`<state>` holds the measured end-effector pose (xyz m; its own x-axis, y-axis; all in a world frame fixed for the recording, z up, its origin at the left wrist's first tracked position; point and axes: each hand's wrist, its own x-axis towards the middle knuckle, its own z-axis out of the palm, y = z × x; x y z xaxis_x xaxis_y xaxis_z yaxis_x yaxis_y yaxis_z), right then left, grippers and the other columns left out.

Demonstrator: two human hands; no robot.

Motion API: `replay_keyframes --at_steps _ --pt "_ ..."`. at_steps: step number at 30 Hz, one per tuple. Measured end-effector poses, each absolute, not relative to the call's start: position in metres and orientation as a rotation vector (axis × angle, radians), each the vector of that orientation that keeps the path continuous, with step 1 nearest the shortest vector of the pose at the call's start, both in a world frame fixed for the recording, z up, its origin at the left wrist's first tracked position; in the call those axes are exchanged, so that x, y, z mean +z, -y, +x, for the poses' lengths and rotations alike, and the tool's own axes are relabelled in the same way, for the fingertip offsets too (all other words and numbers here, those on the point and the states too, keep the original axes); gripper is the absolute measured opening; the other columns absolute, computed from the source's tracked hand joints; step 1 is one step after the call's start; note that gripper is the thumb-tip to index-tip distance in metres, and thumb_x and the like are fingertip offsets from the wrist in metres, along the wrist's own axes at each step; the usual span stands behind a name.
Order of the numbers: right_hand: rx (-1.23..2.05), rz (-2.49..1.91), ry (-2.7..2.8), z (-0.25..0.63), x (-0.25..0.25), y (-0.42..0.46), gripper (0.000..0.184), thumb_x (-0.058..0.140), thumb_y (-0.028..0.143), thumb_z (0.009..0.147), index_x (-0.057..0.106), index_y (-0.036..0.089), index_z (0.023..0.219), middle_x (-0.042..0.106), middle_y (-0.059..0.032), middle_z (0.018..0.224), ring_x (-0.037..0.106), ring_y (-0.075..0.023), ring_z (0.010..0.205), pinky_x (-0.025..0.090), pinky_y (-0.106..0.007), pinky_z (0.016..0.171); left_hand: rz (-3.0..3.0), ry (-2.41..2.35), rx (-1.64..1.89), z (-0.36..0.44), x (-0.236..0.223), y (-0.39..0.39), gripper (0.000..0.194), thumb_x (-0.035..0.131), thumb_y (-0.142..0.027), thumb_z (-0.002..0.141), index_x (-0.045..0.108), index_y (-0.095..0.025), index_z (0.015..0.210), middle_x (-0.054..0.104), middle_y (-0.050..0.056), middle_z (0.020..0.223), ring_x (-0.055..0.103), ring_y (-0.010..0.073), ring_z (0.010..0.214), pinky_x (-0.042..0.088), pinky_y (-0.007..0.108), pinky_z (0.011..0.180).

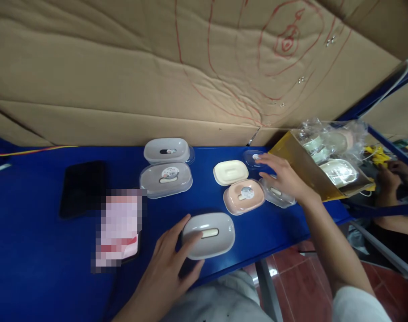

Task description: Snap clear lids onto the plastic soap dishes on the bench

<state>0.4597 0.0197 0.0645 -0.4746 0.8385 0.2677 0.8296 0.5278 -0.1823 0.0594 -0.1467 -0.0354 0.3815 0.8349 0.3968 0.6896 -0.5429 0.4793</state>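
Note:
My left hand [170, 255], fingers spread, lies over the left end of a grey oval soap dish [220, 243]. One fingertip rests on its cream strip, and my thumb is by the near rim. My right hand [284, 176] is open above the blue table, its fingertips close to a clear lid [251, 158] with a round sticker. Beneath that hand sits another clear lidded piece [279, 197], partly hidden. A cream tray [231, 173] and a pink soap dish [244, 199] with a round label lie between my hands.
At the back left are two more grey soap dishes [165, 150], the nearer one with a clear cover [150, 181]. A black flat object [81, 188] and a phone [133, 250] lie left. A yellow-edged carton [291, 156] holds bagged dishes. Another person's hands [392, 176] show at right.

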Motion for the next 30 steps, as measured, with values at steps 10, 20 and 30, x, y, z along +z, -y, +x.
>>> replay_keyframes --at_steps 10,20,30 --pt "0.241 -1.437 2.420 0.491 0.063 -0.115 0.055 0.080 0.058 0.097 0.069 0.021 0.136 0.076 -0.0077 0.122 0.079 -0.0226 0.107 0.067 -0.035 0.092 2.081 -1.459 0.933 0.057 -0.038 0.152 0.065 0.068 -0.031 0.106 0.043 -0.033 0.166 0.059 0.013 0.166 0.065 0.0335 0.147 0.062 0.057 0.117" --pt "0.213 -0.888 2.727 0.337 0.066 0.087 0.060 0.074 0.047 0.106 0.059 0.020 0.158 0.066 -0.0186 0.154 0.062 -0.0380 0.145 0.059 -0.060 0.117 1.986 -1.463 0.865 0.054 -0.039 0.151 0.089 0.078 -0.036 0.100 0.030 -0.033 0.174 0.060 0.016 0.165 0.063 0.0376 0.149 0.061 0.064 0.115" --pt "0.259 -0.816 2.783 0.333 0.023 0.088 0.067 0.072 0.052 0.108 0.055 0.020 0.164 0.059 -0.0170 0.167 0.045 -0.0356 0.164 0.055 -0.059 0.125 2.048 -1.434 0.826 0.052 -0.038 0.149 0.092 0.082 -0.039 0.100 0.028 -0.040 0.175 0.058 0.013 0.167 0.064 0.0357 0.148 0.063 0.060 0.113"
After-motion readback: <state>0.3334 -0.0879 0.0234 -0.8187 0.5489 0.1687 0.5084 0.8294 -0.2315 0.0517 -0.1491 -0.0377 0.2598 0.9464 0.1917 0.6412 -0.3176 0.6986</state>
